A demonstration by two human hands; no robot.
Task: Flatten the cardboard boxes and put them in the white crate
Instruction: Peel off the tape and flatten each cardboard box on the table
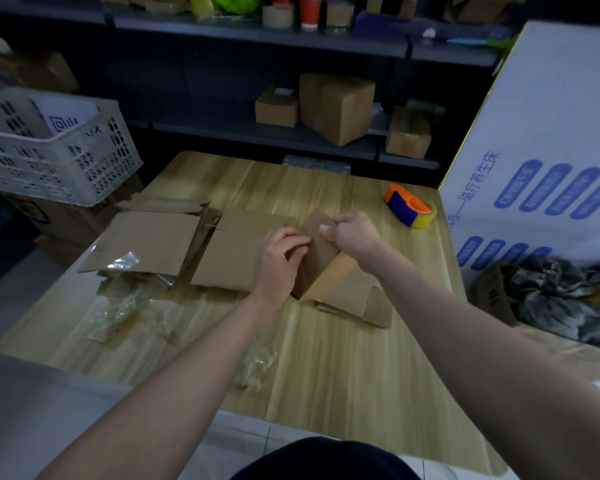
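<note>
Left hand: from my remote view, the left hand (pixel 281 258) grips the left side of the small brown cardboard box (pixel 340 282), fingers curled over its edge.
Right hand: the right hand (pixel 352 235) pinches the top edge of the box's raised panel between thumb and curled fingers.
Box: I see it half-collapsed on the pale wood-grain counter (pixel 326 358), right of centre. One panel tilts up between the hands and the lower flaps are spread flat toward the right.
Flattened pieces: two flat brown cardboard sheets (pixel 236 251) lie just left of the box. The nearer one runs under the left hand.
Crate: the white perforated plastic crate (pixel 59 157) stands beyond the counter's far-left corner, well apart from the hands. A white printed sheet shows inside; I cannot tell what else it holds.
Tape: an orange-and-blue tape dispenser (pixel 409 206) sits near the counter's far-right edge. Crumpled clear tape scraps (pixel 125 310) lie on the near-left part.
Behind: dark shelves (pixel 257 133) carry small brown boxes.
</note>
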